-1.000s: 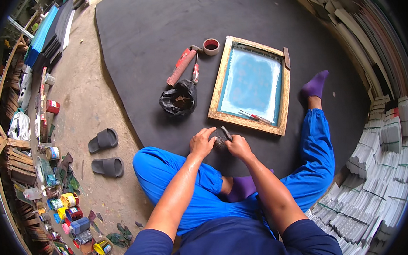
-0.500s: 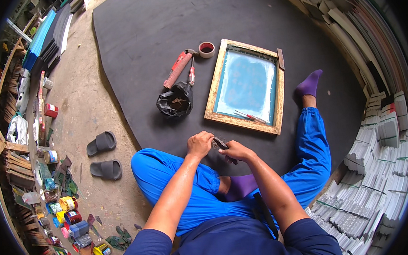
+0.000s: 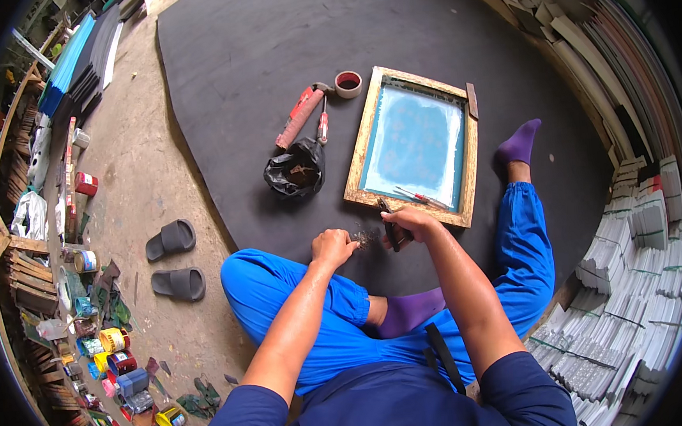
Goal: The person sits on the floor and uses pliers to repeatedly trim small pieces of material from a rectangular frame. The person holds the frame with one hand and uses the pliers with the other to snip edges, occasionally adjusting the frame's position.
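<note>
I sit on a dark mat (image 3: 269, 53) in blue trousers and purple socks. My right hand (image 3: 409, 224) grips a dark pair of pliers (image 3: 389, 224) by the near edge of a wooden screen-printing frame (image 3: 362, 155) with blue mesh. My left hand (image 3: 333, 247) is curled, fingertips pinched beside a small pile of metal bits (image 3: 366, 237) on the mat between my hands. Whether it holds any of them I cannot tell. A thin tool (image 3: 420, 198) lies on the frame's mesh.
A black plastic bag (image 3: 295, 171), a red-handled tool (image 3: 298, 116), a red screwdriver (image 3: 323, 125) and a tape roll (image 3: 348, 84) lie left of the frame. Two grey slippers (image 3: 174, 260) rest on the concrete. Paint tins (image 3: 119, 359) crowd the left; stacked white goods (image 3: 641, 273) fill the right.
My hands moved apart: the right hand swung with the pliers toward the frame's near edge, and the left hand drew back beside the small pile of bits.
</note>
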{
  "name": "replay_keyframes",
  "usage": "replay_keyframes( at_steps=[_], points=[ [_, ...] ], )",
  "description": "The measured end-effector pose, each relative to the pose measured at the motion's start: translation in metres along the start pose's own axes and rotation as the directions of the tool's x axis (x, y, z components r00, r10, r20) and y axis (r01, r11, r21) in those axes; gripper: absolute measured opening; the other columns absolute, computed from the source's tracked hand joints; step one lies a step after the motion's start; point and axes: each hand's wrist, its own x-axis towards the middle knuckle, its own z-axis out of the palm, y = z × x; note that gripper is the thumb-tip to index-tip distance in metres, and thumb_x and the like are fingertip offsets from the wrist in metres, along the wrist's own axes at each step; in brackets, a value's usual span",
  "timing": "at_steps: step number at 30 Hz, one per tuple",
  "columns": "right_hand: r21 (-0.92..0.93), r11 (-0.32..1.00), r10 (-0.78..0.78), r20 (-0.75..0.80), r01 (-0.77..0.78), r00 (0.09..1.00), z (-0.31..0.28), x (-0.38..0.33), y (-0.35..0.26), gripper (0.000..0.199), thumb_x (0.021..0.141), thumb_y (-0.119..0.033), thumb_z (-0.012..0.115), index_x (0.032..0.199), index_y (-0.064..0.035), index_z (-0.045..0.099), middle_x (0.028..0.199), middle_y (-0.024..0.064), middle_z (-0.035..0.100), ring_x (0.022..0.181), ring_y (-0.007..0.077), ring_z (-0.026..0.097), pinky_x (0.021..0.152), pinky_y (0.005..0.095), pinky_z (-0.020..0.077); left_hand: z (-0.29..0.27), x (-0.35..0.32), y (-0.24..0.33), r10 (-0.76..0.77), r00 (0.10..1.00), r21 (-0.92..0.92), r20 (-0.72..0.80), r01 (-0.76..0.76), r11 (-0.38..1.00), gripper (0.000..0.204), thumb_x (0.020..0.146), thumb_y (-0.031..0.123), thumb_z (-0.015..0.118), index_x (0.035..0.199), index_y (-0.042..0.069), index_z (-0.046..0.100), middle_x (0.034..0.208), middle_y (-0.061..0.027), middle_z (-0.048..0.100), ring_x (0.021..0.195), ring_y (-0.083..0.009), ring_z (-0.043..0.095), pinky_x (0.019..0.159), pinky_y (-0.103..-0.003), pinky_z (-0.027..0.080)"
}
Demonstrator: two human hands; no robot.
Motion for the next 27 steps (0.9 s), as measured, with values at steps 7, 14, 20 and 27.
replay_keyframes(
  at_steps=[7,14,20,27],
  points=[
    [-0.02,0.994,0.105,0.067,-0.104,0.992,-0.021,0.005,-0.015,0.043,0.102,-0.04,0.056,0.122,-0.0019,0.055,0.1,0.0259,0.072,0.087,0.0346,0.074,0.069,0.0479,0.0596,0.002,0.003,0.002,0.005,1.0,-0.03,-0.027,-0.005,1.0,0.033,0.084,0.047,0.074,0.085,0.015,0.079,0.082,-0.0118,0.075,0.082,-0.0313,0.073,0.076,-0.045,0.058],
    [-0.227,0.973,-0.001,-0.16,-0.036,0.987,-0.007,0.009,-0.006,0.033,0.096,-0.034,0.06,0.092,-0.0006,0.065,0.076,0.0177,0.07,0.058,0.0251,0.068,0.051,0.0403,0.0535,0.01,0.007,-0.002,0.042,0.997,-0.076,-0.07,-0.048,0.996,0.033,0.085,0.046,0.073,0.083,0.014,0.079,0.08,-0.0127,0.074,0.081,-0.0327,0.073,0.074,-0.046,0.057],
    [-0.391,0.918,-0.237,-0.416,0.062,0.878,0.028,0.019,0.019,0.04,0.092,-0.029,0.059,0.083,0.0092,0.065,0.071,0.0236,0.067,0.059,0.0326,0.069,0.059,0.0448,0.0564,0.007,0.006,0.004,0.026,0.997,-0.108,-0.072,-0.034,0.994,0.033,0.086,0.046,0.072,0.082,0.014,0.078,0.079,-0.0122,0.074,0.08,-0.0324,0.072,0.074,-0.046,0.057],
    [-0.62,0.784,-0.431,-0.57,-0.022,0.7,0.06,0.015,0.033,0.039,0.091,-0.034,0.059,0.098,0.0032,0.069,0.098,0.0303,0.07,0.097,0.0465,0.067,0.089,0.0536,0.0524,0.009,0.005,-0.001,0.012,0.986,-0.166,-0.167,-0.04,0.985,0.025,0.085,0.038,0.073,0.089,0.014,0.077,0.088,-0.0091,0.074,0.085,-0.0307,0.071,0.075,-0.044,0.056]
  ],
)
